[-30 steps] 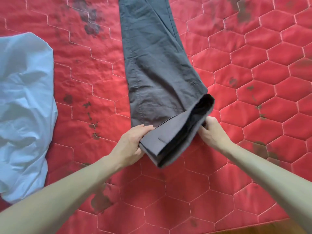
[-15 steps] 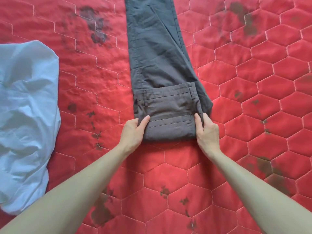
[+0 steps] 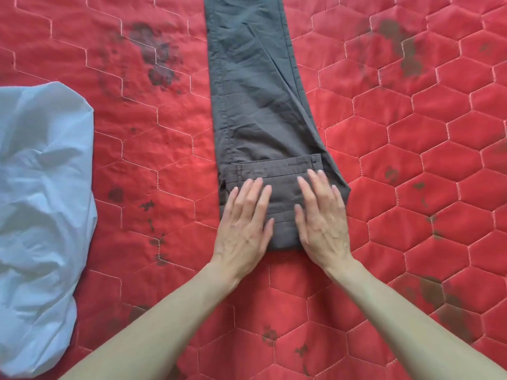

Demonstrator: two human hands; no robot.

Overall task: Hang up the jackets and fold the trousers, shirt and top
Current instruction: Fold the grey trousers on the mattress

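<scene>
Dark grey trousers (image 3: 255, 86) lie lengthwise on the red quilt, legs running away from me out of the top of the frame. Their waistband end is folded over onto the legs, forming a flat flap near me. My left hand (image 3: 245, 223) lies flat on the left half of that flap, fingers straight and pointing away. My right hand (image 3: 321, 218) presses flat on the right half in the same way. A crumpled light blue garment (image 3: 41, 215) lies at the left edge, well apart from both hands.
A red quilted cover (image 3: 411, 187) with hexagon stitching and dark stains fills the whole view. Bare quilt lies to the right of the trousers and between the trousers and the blue garment.
The waistband end was lifted and folded over onto the legs. Both hands then let go of its edges and moved on top, now pressing the fold flat.
</scene>
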